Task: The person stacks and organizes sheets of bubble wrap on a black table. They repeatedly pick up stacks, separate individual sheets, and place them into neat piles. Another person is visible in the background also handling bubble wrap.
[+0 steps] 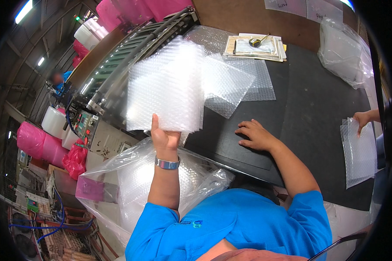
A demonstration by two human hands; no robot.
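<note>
My left hand [164, 141] grips the near edge of a stack of clear bubble wrap sheets [165, 87], with the thumb on top and the other fingers underneath. The stack stands up in front of the table's left side. More bubble wrap sheets [228, 85] lie fanned out on the black table [313, 117], partly behind the held stack. My right hand [258, 135] rests palm down on the table with its fingers spread, holding nothing. Below my left forearm, a large clear plastic bag [130, 174] has bubble wrap in it.
At the left is a roller machine [117, 65] with a control panel [86, 126]. Papers [239, 48] with a tape measure [255, 42] on them lie at the back. At the right edge, another person's hand [362, 121] touches bubble wrap sheets [358, 152]. Pink rolls [41, 141] stand far left.
</note>
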